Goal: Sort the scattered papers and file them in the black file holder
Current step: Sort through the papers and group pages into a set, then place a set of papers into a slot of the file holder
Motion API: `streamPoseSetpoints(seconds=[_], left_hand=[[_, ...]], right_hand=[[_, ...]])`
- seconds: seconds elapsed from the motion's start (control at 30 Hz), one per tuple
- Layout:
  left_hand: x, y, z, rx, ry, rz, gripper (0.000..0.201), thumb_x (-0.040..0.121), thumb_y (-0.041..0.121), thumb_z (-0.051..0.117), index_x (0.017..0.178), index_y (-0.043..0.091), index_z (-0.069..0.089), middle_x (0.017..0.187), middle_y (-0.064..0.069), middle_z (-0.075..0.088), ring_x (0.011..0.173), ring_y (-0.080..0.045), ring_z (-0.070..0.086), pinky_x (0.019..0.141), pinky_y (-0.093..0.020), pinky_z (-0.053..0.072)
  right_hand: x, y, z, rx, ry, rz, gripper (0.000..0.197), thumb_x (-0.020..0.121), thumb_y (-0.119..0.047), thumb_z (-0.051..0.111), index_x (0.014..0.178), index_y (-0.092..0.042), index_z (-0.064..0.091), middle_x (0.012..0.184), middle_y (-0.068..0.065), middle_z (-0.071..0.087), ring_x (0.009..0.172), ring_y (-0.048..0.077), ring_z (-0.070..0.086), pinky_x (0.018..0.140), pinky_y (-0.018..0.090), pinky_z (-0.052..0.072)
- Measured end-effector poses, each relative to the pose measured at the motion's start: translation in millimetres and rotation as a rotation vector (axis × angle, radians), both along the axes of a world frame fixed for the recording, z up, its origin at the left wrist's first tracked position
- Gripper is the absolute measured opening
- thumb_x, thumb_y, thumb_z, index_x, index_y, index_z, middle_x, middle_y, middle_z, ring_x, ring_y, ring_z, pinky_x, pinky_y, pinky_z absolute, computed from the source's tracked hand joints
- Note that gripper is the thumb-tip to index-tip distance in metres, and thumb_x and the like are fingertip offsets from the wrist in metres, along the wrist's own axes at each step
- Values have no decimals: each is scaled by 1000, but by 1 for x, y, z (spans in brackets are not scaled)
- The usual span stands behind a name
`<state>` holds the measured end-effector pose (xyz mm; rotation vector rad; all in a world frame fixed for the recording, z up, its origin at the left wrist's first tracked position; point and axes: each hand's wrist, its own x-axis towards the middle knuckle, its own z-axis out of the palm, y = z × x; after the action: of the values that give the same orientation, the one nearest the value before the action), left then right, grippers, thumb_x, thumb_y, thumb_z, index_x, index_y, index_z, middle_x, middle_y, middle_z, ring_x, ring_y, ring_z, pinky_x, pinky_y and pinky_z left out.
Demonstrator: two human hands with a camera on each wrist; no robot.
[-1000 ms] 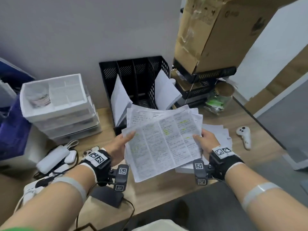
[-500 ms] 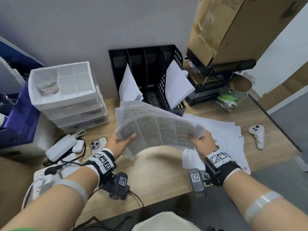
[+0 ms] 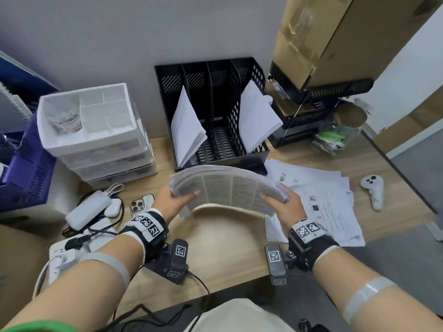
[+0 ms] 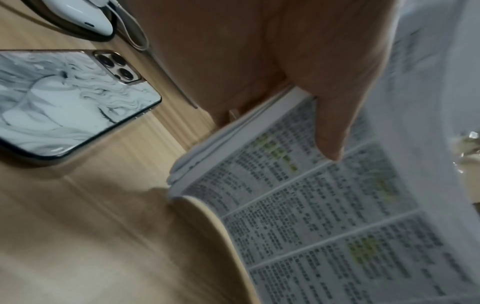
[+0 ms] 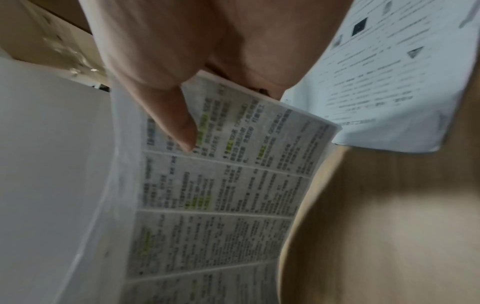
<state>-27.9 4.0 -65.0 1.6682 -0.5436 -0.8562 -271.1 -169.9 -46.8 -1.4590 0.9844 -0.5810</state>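
Observation:
A thick stack of printed papers with yellow highlights arches above the wooden desk, just in front of the black file holder. My left hand pinches its left edge, thumb on top. My right hand pinches the right edge, thumb over the print. The stack bows upward in the middle. The holder's leftmost slot holds a leaning sheaf; its rightmost slot holds another. The two middle slots look empty. More loose papers lie on the desk at my right.
White drawer unit stands left of the holder. A phone, earbud case, charger and cables lie at left. A white controller rests at right. Wire trays, a jar and a cardboard box crowd the back right.
The stack has tipped from facing me to nearly flat and bowed, and both hands carried it forward toward the holder. The loose papers at right are now uncovered.

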Motion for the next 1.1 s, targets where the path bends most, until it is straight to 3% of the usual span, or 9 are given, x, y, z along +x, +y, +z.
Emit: streamPoseSetpoints(seconds=[0.2,0.33,0.47,0.6,0.77,0.87,0.97,1.03,1.1], left_hand=[[-11,1,-4,96,-181,-95,30,88,13,71,93,43,65,88,11,74,87,-11,65,74,-9,49],[-9,-4,9,226,-234,-177,14,86,33,66,100,36,65,102,-6,70,95,-20,63,81,-29,48],[5,-4,31,278,-80,-194,22,95,23,63,116,18,65,105,-6,69,100,-23,66,69,-30,61],[5,-4,56,315,-73,-356,20,97,11,59,114,14,68,96,-5,69,81,-19,68,56,-29,61],[-14,-10,65,383,-105,-418,23,98,19,56,119,12,62,106,-8,61,88,-26,67,61,-42,63],[-21,-15,72,276,-129,-376,21,101,16,46,110,12,64,103,-13,65,77,-32,73,59,-45,63],[-23,-22,79,238,-290,-217,28,97,8,37,83,13,60,87,-21,58,54,-35,70,46,-38,57],[-27,-28,83,246,-398,-176,25,93,5,33,78,12,52,82,-20,56,50,-35,70,40,-36,52],[-31,-32,87,227,-470,-142,26,93,7,33,79,20,50,76,-8,54,48,-32,69,41,-37,54]], right_hand=[[-7,6,-12,-22,167,95,27,84,-2,66,97,-26,68,94,-3,71,89,12,65,75,20,48],[0,-7,-4,-138,413,99,12,87,-7,55,83,-2,65,79,11,65,70,19,52,63,26,41],[9,-30,30,-374,488,138,20,87,-4,54,80,-15,69,80,2,66,78,19,56,71,27,42],[26,-35,83,-536,380,268,25,79,-13,74,101,-25,75,89,-10,67,86,13,62,74,21,46],[53,-45,130,-766,263,440,15,81,-14,64,90,-16,75,89,8,71,88,26,65,83,46,51],[69,-51,157,-801,193,231,21,83,-16,66,104,-19,69,104,3,65,96,19,61,92,41,49],[78,-47,170,-559,278,-158,70,74,-42,78,130,-18,45,122,-1,45,103,13,50,96,28,43],[84,-37,169,-139,268,-58,95,63,-51,83,136,-11,37,131,4,48,109,16,54,96,35,50],[91,-17,166,186,143,158,97,57,-51,86,133,-17,37,132,9,53,114,21,58,87,43,56]])
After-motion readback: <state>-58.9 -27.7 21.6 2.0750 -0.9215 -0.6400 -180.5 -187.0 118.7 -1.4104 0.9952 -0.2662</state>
